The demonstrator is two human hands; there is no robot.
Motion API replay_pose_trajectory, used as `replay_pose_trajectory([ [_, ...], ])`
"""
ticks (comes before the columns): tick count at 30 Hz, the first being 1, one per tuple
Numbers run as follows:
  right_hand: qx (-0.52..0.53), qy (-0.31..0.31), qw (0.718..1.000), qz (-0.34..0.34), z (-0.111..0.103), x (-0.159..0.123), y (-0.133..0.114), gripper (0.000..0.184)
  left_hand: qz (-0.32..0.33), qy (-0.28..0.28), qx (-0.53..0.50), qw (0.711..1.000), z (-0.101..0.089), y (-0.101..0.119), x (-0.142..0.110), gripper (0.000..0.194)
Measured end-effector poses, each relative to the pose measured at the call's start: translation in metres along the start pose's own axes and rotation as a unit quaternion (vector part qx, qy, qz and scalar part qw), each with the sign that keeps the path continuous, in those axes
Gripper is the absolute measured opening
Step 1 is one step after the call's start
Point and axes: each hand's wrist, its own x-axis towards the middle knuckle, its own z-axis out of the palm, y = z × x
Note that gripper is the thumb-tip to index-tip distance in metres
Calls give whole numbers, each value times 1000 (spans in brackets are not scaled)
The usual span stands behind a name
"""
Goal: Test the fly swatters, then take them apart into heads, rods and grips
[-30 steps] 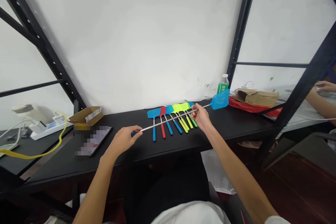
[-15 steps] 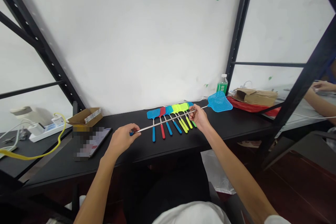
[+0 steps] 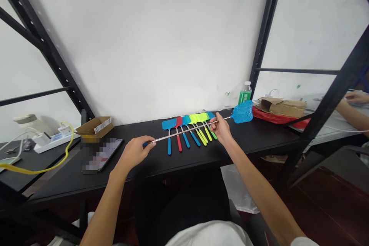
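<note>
A blue fly swatter [image 3: 242, 112] with a long metal rod is held between my hands, above the black table [image 3: 138, 173]. My left hand [image 3: 137, 150] is closed on its dark blue handle end. Further along the rod, my right hand [image 3: 220, 127] pinches it a short way from the mesh head. Several shorter fly swatters lie in a row beneath and behind the rod. Among them are a blue one [image 3: 169, 146] at the left, a red one [image 3: 179, 142] and yellow-green ones [image 3: 204, 117], their heads overlapping towards the wall.
An open cardboard box [image 3: 93, 128] and a partly blurred phone [image 3: 111, 153] lie to the left, near a power strip [image 3: 53, 142] and a yellow cable. A green-labelled bottle [image 3: 245, 93] stands by the right rack post. Beyond it, another person's hand [image 3: 357, 97] shows.
The long swatter's head has turned a little and shifted slightly left relative to the bottle. My right hand has moved slightly right. Both hands keep their hold; the row lies as before.
</note>
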Motion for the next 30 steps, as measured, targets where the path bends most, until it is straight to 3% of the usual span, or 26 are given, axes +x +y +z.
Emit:
replay_pose_trajectory([
  [10,5,4,1000,9,2,-1,0,44,7,0,-7,1000,1,-2,1,34],
  [19,4,-7,1000,11,-2,4,4,38,0,17,-21,1000,6,-3,3,22],
  [30,-11,-10,1000,6,0,1,1,38,-1,32,-13,999,3,0,3,27],
])
